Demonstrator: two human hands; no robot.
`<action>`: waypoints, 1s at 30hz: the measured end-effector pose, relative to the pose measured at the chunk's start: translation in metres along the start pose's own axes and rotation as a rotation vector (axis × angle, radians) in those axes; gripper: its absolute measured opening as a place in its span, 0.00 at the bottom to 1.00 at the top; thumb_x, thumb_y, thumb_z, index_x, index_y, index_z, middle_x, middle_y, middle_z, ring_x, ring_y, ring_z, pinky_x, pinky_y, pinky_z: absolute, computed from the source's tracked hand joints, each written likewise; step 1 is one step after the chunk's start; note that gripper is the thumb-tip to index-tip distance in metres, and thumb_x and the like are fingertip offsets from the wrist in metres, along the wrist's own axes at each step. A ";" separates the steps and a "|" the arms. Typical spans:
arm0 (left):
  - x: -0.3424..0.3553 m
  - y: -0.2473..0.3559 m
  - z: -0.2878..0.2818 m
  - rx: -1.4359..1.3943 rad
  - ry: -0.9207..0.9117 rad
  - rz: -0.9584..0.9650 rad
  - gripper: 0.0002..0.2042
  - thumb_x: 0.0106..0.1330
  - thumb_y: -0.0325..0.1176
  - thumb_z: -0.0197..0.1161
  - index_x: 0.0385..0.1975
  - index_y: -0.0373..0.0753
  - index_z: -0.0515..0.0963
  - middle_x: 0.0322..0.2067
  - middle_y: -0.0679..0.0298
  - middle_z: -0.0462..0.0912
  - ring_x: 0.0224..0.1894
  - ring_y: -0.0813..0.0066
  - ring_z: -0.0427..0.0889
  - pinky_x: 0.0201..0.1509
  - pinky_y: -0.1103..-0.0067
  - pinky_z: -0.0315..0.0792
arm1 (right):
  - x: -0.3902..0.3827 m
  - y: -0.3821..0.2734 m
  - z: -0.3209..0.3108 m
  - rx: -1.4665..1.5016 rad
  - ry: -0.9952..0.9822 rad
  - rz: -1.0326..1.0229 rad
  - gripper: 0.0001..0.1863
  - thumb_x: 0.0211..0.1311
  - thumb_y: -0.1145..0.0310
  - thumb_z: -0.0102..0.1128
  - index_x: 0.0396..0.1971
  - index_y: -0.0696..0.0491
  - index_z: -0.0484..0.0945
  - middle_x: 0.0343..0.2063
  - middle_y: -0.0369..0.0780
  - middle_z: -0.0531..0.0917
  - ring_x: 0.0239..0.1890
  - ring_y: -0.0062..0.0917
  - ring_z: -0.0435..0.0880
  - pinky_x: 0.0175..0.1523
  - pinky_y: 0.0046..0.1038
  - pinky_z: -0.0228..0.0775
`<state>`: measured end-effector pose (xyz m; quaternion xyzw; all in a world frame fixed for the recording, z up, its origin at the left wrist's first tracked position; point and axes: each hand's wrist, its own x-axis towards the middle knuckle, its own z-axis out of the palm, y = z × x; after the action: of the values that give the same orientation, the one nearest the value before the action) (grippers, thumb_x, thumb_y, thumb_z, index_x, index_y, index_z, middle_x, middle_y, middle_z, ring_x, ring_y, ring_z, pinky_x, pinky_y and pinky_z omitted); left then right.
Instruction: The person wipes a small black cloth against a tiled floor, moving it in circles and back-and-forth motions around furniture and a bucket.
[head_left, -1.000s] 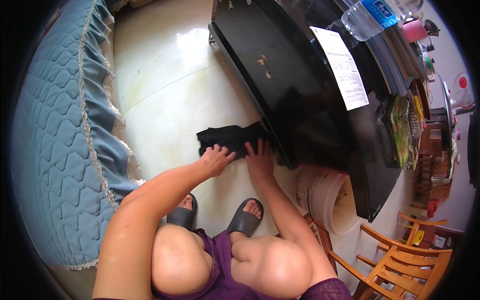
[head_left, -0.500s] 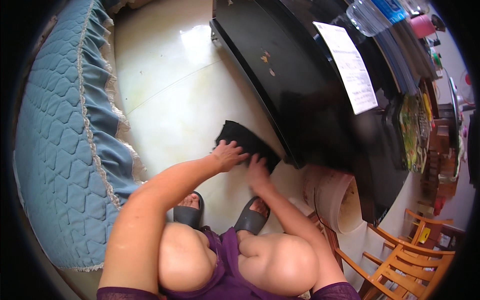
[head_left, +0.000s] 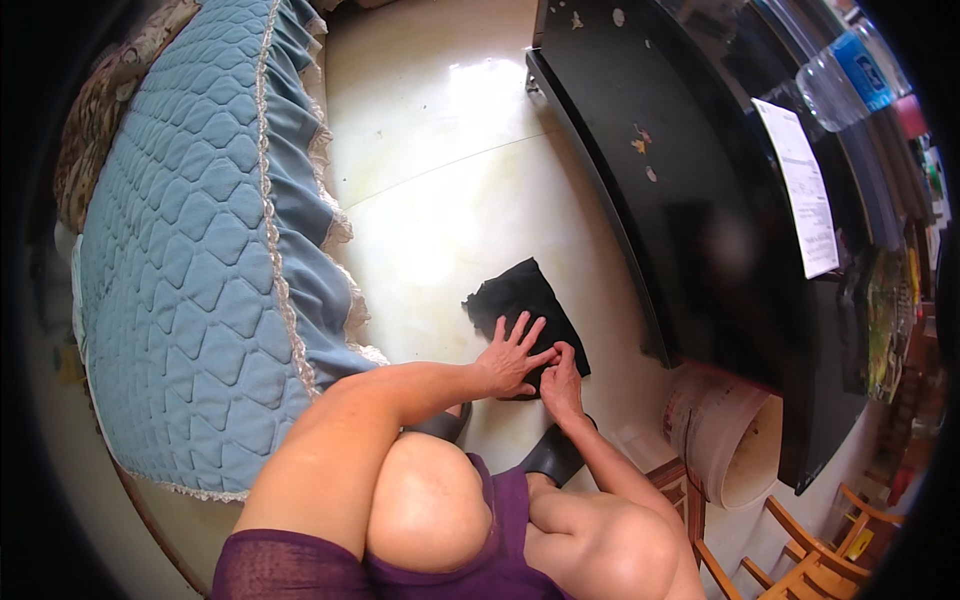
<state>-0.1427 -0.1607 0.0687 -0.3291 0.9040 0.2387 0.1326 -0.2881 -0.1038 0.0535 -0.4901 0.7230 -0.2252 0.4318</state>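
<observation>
A black cloth [head_left: 540,305] with one ragged edge lies spread on the pale floor in front of my feet. My left hand [head_left: 512,358] rests on its near part, palm down with the fingers spread, covering some of it. Close by, my right hand [head_left: 562,385] is closed at the cloth's near right side, its curled fingertips meeting the left thumb. Whatever those fingers may pinch is hidden.
At left stands a bed with a blue quilted, ruffled cover [head_left: 190,260]. A low black cabinet [head_left: 660,190] runs along the right, with a paper sheet [head_left: 800,190] and a plastic bottle [head_left: 850,80] on top. A whitish bucket [head_left: 715,430] and a wooden chair [head_left: 810,560] are at lower right.
My left hand has flattened and spread its fingers on the cloth. The right hand has closed and come up against the left thumb. The view has shifted, and the cloth lies spread wider.
</observation>
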 end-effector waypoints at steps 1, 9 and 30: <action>0.004 -0.008 0.002 0.029 0.040 0.003 0.38 0.52 0.62 0.57 0.64 0.59 0.57 0.67 0.47 0.42 0.68 0.41 0.40 0.60 0.42 0.46 | 0.004 -0.005 0.001 -0.029 -0.004 -0.039 0.24 0.52 0.80 0.47 0.52 0.56 0.61 0.45 0.48 0.72 0.44 0.39 0.75 0.50 0.33 0.69; 0.045 -0.152 -0.042 0.024 0.407 -0.419 0.37 0.49 0.59 0.60 0.62 0.61 0.60 0.67 0.50 0.46 0.68 0.43 0.43 0.59 0.40 0.46 | 0.030 -0.042 -0.014 0.017 -0.060 -0.227 0.25 0.52 0.79 0.49 0.54 0.58 0.61 0.53 0.49 0.65 0.55 0.43 0.67 0.59 0.36 0.60; -0.017 -0.062 -0.025 -0.566 0.118 -1.303 0.20 0.60 0.39 0.47 0.49 0.34 0.65 0.47 0.39 0.73 0.49 0.47 0.76 0.49 0.60 0.73 | -0.004 -0.023 -0.015 0.196 -0.164 -0.112 0.18 0.57 0.76 0.47 0.49 0.55 0.68 0.43 0.47 0.77 0.41 0.34 0.79 0.44 0.31 0.72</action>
<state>-0.0911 -0.2060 0.0757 -0.8367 0.4322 0.3183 0.1086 -0.2884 -0.1118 0.0804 -0.5019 0.6312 -0.2778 0.5220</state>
